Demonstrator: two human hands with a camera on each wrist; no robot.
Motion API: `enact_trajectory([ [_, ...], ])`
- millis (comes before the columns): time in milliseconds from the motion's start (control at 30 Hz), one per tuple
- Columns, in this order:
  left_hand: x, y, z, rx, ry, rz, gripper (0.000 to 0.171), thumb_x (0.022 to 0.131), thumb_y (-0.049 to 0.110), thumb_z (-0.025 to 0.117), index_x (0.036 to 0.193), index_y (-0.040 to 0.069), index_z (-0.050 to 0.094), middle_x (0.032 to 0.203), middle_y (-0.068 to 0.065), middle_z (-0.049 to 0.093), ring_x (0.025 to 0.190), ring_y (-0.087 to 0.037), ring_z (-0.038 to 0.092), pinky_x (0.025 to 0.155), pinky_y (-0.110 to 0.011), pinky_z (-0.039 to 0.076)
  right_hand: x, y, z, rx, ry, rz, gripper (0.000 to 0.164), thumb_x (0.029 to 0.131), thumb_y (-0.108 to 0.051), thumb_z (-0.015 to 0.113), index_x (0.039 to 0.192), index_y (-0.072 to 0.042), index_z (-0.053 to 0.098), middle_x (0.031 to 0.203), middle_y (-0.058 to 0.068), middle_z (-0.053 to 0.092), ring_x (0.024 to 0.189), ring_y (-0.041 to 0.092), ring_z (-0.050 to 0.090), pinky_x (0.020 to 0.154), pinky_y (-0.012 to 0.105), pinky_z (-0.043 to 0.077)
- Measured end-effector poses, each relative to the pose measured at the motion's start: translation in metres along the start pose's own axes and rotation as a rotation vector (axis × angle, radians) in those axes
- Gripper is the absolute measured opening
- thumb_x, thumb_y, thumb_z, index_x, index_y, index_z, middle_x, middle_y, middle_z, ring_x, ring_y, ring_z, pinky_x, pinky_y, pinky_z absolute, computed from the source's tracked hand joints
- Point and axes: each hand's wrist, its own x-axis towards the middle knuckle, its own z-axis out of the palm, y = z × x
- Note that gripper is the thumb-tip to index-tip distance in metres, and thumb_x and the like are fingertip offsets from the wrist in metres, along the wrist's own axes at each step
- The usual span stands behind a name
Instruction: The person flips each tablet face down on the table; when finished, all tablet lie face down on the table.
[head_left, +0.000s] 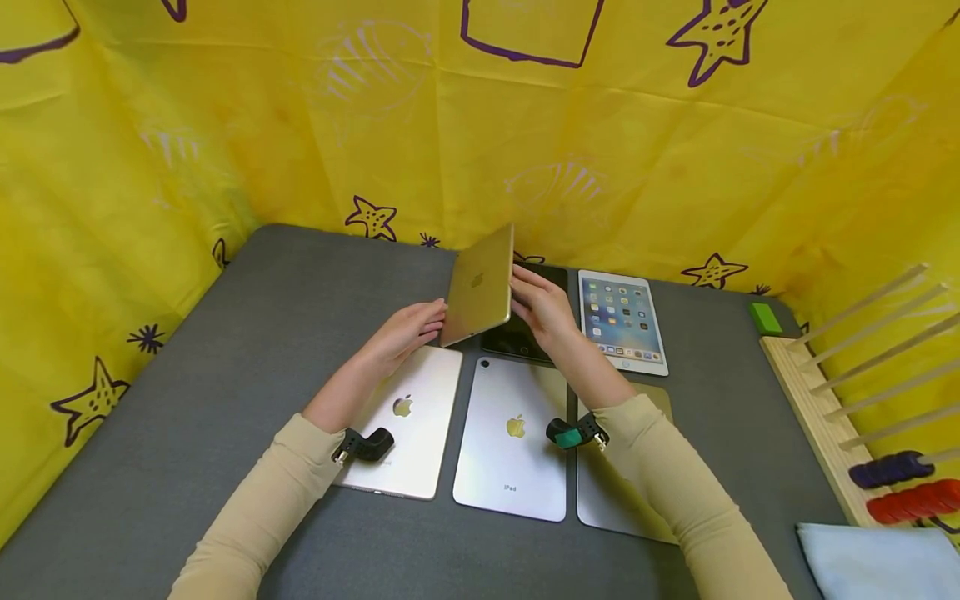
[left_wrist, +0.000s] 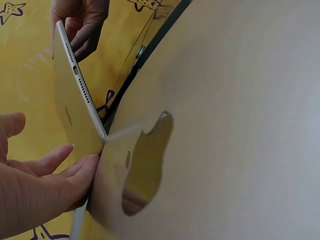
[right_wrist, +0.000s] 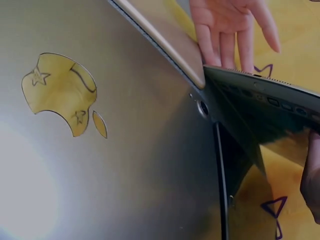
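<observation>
A gold tablet (head_left: 480, 287) stands tilted on its edge, its back with the apple logo facing left. My right hand (head_left: 546, 310) holds it by the raised right edge; in the right wrist view only a part of that hand (right_wrist: 312, 180) shows beside the tablet's screen. My left hand (head_left: 408, 333) has its fingers extended, fingertips right at the tablet's low left edge; the left wrist view shows that hand (left_wrist: 45, 185) with its palm up. Beneath the left forearm a light gold tablet (head_left: 427, 417) lies face down.
A silver tablet (head_left: 510, 467) and a greyish one (head_left: 618, 500) lie face down in front. Behind them are a dark-screened tablet (head_left: 555, 273) and a white tablet with a lit screen (head_left: 621, 317). At right stand a wooden peg rack (head_left: 813, 425), a green block (head_left: 765, 318) and a light-blue cloth (head_left: 885, 562).
</observation>
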Motion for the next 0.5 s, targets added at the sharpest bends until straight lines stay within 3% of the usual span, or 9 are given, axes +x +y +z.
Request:
enact_trajectory([
  [267, -0.005, 0.001, -0.012, 0.043, 0.045, -0.013, 0.06, 0.104, 0.033, 0.047, 0.148, -0.004, 0.03, 0.152, -0.018, 0.034, 0.139, -0.03, 0.033, 0.114, -0.036, 0.028, 0.003, 0.013, 0.002, -0.022, 0.066, 0.02, 0.039, 0.094, 0.002, 0.06, 0.133, 0.003, 0.058, 0.128, 0.016, 0.062, 0.091, 0.011, 0.067, 0.092, 0.028, 0.051],
  [500, -0.01, 0.003, -0.024, 0.147, 0.083, 0.015, 0.062, 0.103, 0.036, 0.047, 0.148, -0.003, 0.033, 0.148, -0.018, 0.038, 0.137, -0.03, 0.035, 0.114, -0.037, 0.028, 0.003, 0.021, 0.007, -0.127, 0.043, 0.044, 0.04, 0.096, 0.005, 0.055, 0.135, 0.008, 0.052, 0.138, 0.022, 0.052, 0.111, 0.023, 0.06, 0.101, 0.032, 0.045],
])
